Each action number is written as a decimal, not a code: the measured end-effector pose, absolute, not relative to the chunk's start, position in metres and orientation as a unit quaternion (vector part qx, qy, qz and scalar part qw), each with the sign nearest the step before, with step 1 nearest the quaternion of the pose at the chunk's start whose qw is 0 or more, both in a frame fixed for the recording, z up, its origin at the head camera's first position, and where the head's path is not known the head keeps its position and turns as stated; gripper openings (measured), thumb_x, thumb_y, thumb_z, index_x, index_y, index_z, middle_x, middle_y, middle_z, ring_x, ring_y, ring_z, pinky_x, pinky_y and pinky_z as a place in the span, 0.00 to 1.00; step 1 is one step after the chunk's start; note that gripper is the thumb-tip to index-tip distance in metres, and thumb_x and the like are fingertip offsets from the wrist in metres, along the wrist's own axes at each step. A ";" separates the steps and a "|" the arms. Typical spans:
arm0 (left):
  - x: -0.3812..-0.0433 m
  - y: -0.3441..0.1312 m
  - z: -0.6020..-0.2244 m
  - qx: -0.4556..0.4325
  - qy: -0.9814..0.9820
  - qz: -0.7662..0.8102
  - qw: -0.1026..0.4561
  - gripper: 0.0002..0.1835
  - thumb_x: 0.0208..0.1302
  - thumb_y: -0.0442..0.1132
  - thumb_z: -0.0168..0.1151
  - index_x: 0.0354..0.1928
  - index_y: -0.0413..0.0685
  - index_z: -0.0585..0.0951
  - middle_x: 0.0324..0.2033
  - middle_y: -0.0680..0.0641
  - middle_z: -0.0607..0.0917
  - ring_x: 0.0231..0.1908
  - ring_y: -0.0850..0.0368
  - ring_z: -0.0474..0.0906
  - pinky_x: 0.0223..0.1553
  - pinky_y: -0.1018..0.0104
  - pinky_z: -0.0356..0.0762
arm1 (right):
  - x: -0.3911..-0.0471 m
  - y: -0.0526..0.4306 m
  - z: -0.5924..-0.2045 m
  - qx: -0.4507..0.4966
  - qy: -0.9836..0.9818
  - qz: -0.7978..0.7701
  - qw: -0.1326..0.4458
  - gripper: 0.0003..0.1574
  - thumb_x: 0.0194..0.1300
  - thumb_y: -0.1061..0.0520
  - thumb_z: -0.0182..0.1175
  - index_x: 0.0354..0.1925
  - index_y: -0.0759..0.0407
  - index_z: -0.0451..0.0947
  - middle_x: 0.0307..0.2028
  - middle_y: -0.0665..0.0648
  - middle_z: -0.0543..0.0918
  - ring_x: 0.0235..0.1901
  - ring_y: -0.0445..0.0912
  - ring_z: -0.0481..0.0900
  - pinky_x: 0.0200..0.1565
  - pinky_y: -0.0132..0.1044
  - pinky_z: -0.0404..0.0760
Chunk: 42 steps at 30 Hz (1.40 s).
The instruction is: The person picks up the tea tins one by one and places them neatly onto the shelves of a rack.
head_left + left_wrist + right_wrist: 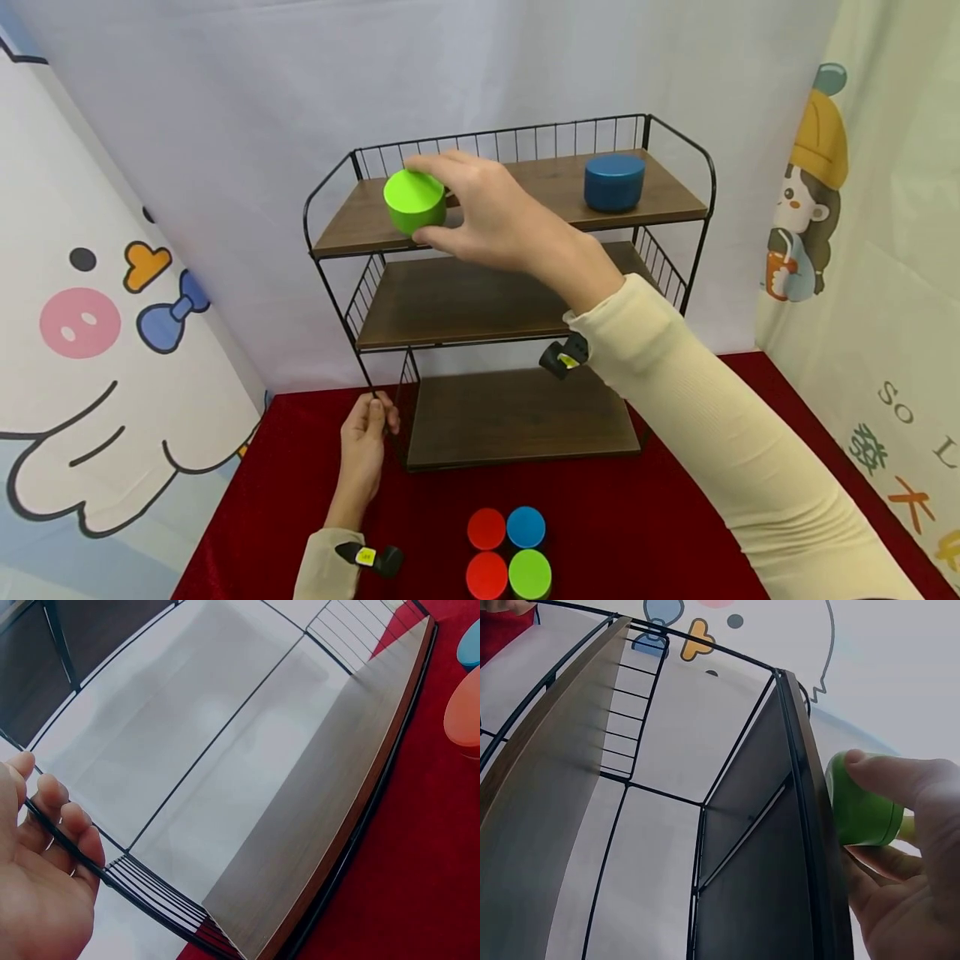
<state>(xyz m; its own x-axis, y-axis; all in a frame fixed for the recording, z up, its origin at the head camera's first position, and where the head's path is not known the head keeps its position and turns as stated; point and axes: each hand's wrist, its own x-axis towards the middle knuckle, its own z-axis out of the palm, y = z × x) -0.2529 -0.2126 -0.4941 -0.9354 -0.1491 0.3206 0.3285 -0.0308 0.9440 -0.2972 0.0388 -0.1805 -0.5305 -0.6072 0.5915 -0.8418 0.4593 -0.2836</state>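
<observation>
your right hand (487,208) grips the green container (415,204) between thumb (441,238) and fingers (447,169), at the upper left of the rack (525,417); your left hand (367,427) grasps the rack's left post (357,350). a blue container (613,185) stands at the rack's upper right. red cloth (637,525) lies beneath it, white curtain (300,67) behind.

I see red cloth (660,517) spread as the work surface, and a rack (487,312) of black wire and brown wood standing on it. I count 3 boards, 1 above another: top board (555,179), middle board (450,292) and bottom board (525,417). A blue tin (614,183) sits upright near the right end of the top board. On the cloth in front of the rack, I have 4 lids in a tight 2 by 2 block: 2 red lids (486,529) on the left, 1 blue lid (527,527) and 1 green lid (530,573) on the right.
</observation>
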 end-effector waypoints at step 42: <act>-0.252 -0.211 -0.494 -0.063 -0.672 -0.719 0.166 0.20 0.83 0.42 0.41 0.46 0.26 0.69 0.28 0.47 0.72 0.31 0.58 0.71 0.38 0.69 0.73 | -0.306 0.040 -0.178 0.397 -0.860 0.291 0.133 0.33 0.70 0.53 0.68 0.67 0.61 0.73 0.58 0.57 0.81 0.55 0.47 0.82 0.58 0.36 0.80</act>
